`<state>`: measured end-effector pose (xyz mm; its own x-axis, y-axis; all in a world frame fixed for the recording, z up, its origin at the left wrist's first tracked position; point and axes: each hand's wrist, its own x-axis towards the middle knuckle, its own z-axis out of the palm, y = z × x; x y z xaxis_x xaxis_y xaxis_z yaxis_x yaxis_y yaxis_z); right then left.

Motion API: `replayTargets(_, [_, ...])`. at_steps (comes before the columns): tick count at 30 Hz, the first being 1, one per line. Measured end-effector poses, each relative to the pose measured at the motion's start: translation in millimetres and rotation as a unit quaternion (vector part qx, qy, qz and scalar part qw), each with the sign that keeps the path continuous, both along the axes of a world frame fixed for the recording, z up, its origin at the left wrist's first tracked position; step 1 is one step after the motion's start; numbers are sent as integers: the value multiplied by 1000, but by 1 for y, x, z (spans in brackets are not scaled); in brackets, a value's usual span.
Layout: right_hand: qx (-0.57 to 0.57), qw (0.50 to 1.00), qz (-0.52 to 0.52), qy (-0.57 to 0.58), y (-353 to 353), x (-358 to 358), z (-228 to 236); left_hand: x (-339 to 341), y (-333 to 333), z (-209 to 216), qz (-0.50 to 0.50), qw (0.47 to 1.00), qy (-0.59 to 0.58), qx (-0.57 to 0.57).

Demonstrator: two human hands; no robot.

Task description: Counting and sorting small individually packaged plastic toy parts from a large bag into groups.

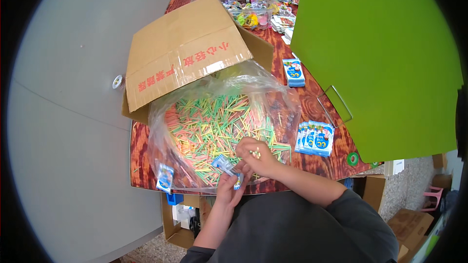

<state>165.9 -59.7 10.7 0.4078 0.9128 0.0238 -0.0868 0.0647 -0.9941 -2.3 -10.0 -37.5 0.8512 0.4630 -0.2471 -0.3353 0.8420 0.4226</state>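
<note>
My left hand point(225, 188) is closed on a small blue-and-white packet point(223, 162), with part of it showing beyond the fingers. Just to the right, my right hand point(262, 159) grips a bunch of short pastel sticks point(256, 153), their ends poking out of the fist beside the packet. Below both hands lies a large pile of thin green, yellow and pink sticks point(214, 119). They spill over a clear plastic bag point(158, 139) coming from a tipped cardboard box point(180, 56).
Blue-and-white packets lie fanned point(315, 138) at right, stacked point(294, 73) farther back, and at the table's front-left corner point(165, 178). A green panel point(385, 68) borders the right side. Clear tubs point(251, 5) of small colourful items stand at the back. Green tape point(352, 159) sits near the right edge.
</note>
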Motion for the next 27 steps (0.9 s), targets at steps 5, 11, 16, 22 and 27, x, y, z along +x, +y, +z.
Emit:
replayTargets(5, [107, 961, -17, -256, -2, 3, 0, 13, 3, 23, -17, 998, -56, 21])
replayTargets(11, [114, 950, -43, -289, -8, 4, 2, 10, 5, 34, 1, 992, 22, 121])
replayTargets(16, [102, 932, -72, -340, -11, 11, -1, -5, 12, 84, 143, 693, 157, 689])
replayTargets(22, [85, 936, -62, -336, -10, 4, -3, 6, 4, 110, -30, 428, 181, 885])
replayTargets(27, [86, 940, -52, -325, -12, 5, -3, 3, 1, 108, 39, 416, 164, 894])
